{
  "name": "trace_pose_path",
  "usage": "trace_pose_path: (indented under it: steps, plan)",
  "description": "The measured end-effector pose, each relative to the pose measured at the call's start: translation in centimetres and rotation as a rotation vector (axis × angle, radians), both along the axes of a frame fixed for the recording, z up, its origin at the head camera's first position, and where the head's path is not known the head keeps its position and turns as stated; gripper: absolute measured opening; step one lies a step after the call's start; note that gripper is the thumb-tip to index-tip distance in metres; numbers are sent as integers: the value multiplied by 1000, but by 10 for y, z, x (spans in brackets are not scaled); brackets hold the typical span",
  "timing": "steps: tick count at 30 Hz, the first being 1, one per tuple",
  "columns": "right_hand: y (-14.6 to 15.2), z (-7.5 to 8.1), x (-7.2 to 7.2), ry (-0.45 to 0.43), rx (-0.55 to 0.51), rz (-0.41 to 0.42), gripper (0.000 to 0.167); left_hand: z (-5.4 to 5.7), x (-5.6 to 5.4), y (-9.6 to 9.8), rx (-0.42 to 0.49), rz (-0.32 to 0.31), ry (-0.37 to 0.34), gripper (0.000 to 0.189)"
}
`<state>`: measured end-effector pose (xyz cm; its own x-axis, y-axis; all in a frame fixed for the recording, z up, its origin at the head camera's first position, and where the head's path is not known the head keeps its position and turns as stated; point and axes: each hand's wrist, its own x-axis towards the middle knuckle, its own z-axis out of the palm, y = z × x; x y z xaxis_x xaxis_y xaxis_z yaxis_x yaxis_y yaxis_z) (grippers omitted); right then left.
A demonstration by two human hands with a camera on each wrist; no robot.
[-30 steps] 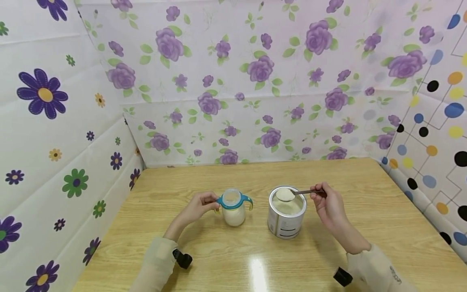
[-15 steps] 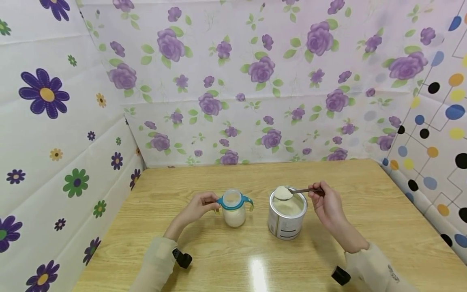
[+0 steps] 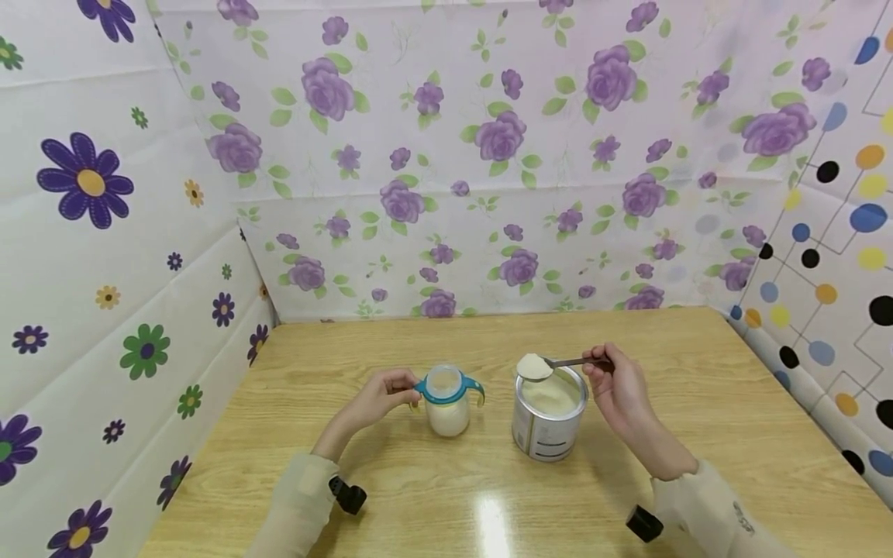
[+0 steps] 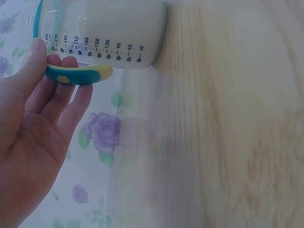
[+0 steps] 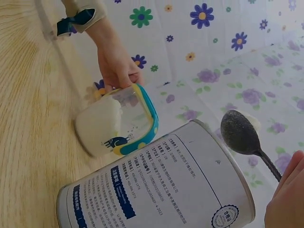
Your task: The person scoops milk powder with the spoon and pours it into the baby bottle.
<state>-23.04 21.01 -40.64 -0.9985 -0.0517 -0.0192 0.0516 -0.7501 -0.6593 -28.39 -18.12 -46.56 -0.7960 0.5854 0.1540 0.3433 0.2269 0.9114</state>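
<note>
My left hand point(image 3: 377, 399) grips the left handle of a baby bottle point(image 3: 449, 417) that stands upright on the table. In the left wrist view, the thumb and fingers are round the blue and yellow handle point(image 4: 78, 75). Whitish contents fill the lower part of the open-topped bottle. My right hand point(image 3: 623, 391) holds a dark metal spoon point(image 3: 574, 362) by its handle. Heaped white powder point(image 3: 533, 366) sits in its bowl, over the left rim of an open milk powder can point(image 3: 547, 434). The right wrist view shows the spoon's underside, apart from the can.
Both things stand on a light wooden table point(image 3: 335, 341), with a gap between bottle and can. Floral sheets point(image 3: 446, 232) rise behind and at the left, and a dotted sheet point(image 3: 823, 294) at the right. Black wrist cameras hang by both sleeves.
My right hand has moved left, carrying the heaped spoon from over the can's opening to its left rim. The left hand and the bottle have stayed in place.
</note>
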Motion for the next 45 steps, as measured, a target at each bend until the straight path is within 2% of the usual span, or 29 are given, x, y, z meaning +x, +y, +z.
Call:
trace_pose_path:
  steps: [9,16,33,45]
  plan:
    - [-9,4,-5,48,14,7,43,-2,-3,-2,-3,0,8,16]
    - [-13,5,-7,19,55,0,48,-1,-3,-3,-10,-14,3,16]
    - [-29,8,-11,11,63,4,45,-1,-4,-4,-24,-16,14,15]
    - [-39,9,-15,-14,98,3,44,-3,-4,-4,-22,-9,-15,15]
